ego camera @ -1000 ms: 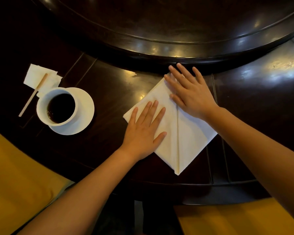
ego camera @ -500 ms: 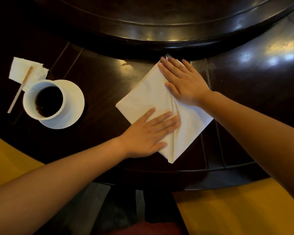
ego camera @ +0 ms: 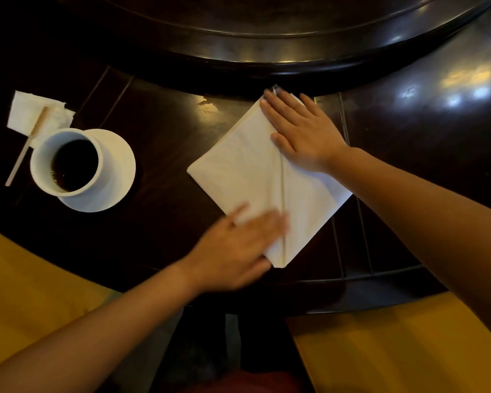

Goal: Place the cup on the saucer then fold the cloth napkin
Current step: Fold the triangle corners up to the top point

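Observation:
A white cup (ego camera: 68,161) of dark coffee stands on a white saucer (ego camera: 116,177) at the left of the dark table. The cream cloth napkin (ego camera: 247,171) lies folded as a diamond in the middle, with a crease running down its centre. My right hand (ego camera: 301,131) presses flat on the napkin's upper right part, fingers spread toward its far corner. My left hand (ego camera: 238,251), blurred by motion, lies flat with fingers on the napkin's near lower corner.
A paper napkin (ego camera: 31,114) with a wooden stir stick (ego camera: 26,148) across it lies left of the cup. A raised dark turntable rim (ego camera: 267,58) curves just beyond the napkin. Yellow seat cushions (ego camera: 380,344) sit below the table's near edge.
My left hand has slid down the napkin from its left half toward the near corner, smoothing along the crease. My right hand has stayed pressed near the top corner.

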A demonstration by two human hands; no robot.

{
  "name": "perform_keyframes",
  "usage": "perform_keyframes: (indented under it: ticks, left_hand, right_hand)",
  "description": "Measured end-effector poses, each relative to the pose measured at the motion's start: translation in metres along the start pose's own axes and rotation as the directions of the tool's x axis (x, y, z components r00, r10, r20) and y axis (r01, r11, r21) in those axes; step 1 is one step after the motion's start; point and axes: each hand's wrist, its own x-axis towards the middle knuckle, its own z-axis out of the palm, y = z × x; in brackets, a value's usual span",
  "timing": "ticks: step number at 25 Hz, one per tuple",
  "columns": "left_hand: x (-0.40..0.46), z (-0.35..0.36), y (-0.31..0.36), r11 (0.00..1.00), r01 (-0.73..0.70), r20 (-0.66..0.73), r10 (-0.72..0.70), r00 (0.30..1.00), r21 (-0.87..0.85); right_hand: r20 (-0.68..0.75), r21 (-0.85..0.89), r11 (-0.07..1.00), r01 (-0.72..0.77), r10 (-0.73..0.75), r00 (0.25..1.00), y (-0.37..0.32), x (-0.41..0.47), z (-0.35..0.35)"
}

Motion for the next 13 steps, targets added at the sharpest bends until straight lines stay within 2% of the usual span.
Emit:
perform_keyframes:
  ticks: [1, 2, 3, 5, 8, 11, 13]
  left_hand:
    - [0.018, -0.004, -0.012, 0.980, 0.198, -0.086, -0.195, 0.977, 0.022]
    - [0.039, -0.009, -0.023, 0.921, 0.387, -0.136, -0.378, 0.916, 0.042]
    - [0.058, -0.011, -0.032, 0.856, 0.510, -0.137, -0.496, 0.857, 0.089]
    - [0.084, -0.003, -0.036, 0.785, 0.593, -0.053, -0.594, 0.802, 0.179]
    - [0.090, 0.010, -0.040, 0.709, 0.685, 0.031, -0.699, 0.715, 0.166]
    - [0.074, 0.014, -0.048, 0.600, 0.786, -0.042, -0.790, 0.611, 0.152]
    - [0.060, 0.011, -0.047, 0.507, 0.854, -0.090, -0.851, 0.518, 0.114]
  right_hand:
    - [0.000, -0.001, 1.000, 0.001, -0.001, 1.000, 0.000, 0.000, 0.000]
    - [0.002, -0.005, 1.000, -0.001, 0.001, 1.000, -0.001, 0.000, 0.000]
    - [0.000, -0.010, 1.000, -0.005, 0.005, 1.000, -0.001, 0.001, 0.000]
    - [-0.012, -0.023, 1.000, -0.003, 0.003, 1.000, -0.001, 0.000, 0.001]
    - [-0.007, -0.033, 0.999, -0.003, 0.003, 1.000, -0.001, 0.000, 0.002]
    - [-0.006, -0.022, 1.000, -0.009, 0.009, 1.000, -0.001, 0.000, 0.002]
    - [0.004, -0.021, 1.000, -0.010, 0.010, 1.000, -0.001, 0.000, 0.002]
